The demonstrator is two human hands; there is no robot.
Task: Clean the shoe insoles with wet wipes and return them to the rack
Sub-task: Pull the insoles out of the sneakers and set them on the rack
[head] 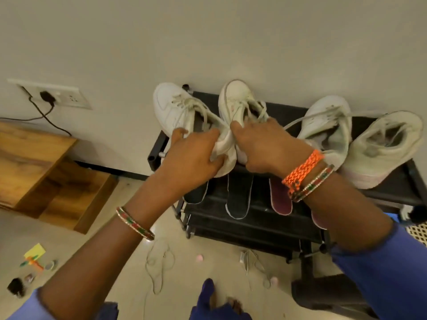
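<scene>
Nearest to me, loose laces [159, 266] lie on the floor [111, 227] by my feet, so I should keep my footing still while I work above them. Just past them stands the black rack [381, 195], and on the shelf below its top I can see the insoles [239, 199]: two dark ones and a maroon one lying side by side, their heels sticking out toward me, a fourth, pinkish one mostly hidden under my right arm.

Above those, my left hand [191, 155] has its fingers curled round the heel of the left white shoe [175, 107], and my right hand [261, 146] grips the heel and collar of the shoe beside it [235, 98]. Both shoes sit on the top shelf with their toes against the wall [208, 42]. The other pair [346, 135] rests further right, untouched.

I judge I am setting this pair straight on the rack. To do it well I should keep the two heels level and touching, push evenly so the toes meet the wall together, and tuck the trailing laces in so none hang over the insoles. I see no wipes from here.
</scene>
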